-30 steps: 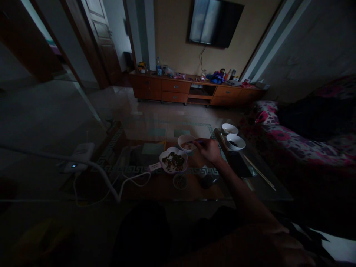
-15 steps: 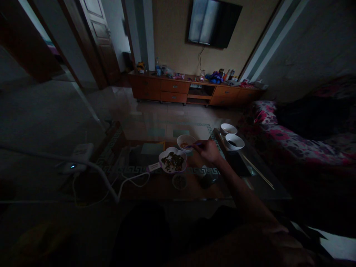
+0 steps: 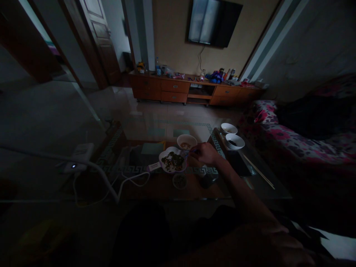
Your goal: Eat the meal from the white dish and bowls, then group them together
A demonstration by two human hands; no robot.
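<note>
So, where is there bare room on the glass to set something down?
Seemingly bare glass lies beyond the white bowl by the right hand, up to the far patterned border; a narrow strip, between chopsticks and right edge. That bowl, the lobed dish and small bowl crowd the middle.

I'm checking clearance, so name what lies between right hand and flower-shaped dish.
In the head view, a slim utensil held by the right hand extends toward the flower-shaped dish.

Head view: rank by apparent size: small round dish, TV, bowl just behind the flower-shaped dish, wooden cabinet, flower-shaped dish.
1. Wooden cabinet
2. TV
3. Flower-shaped dish
4. Bowl, partly hidden
5. Small round dish
Image size only; distances differ.
</note>
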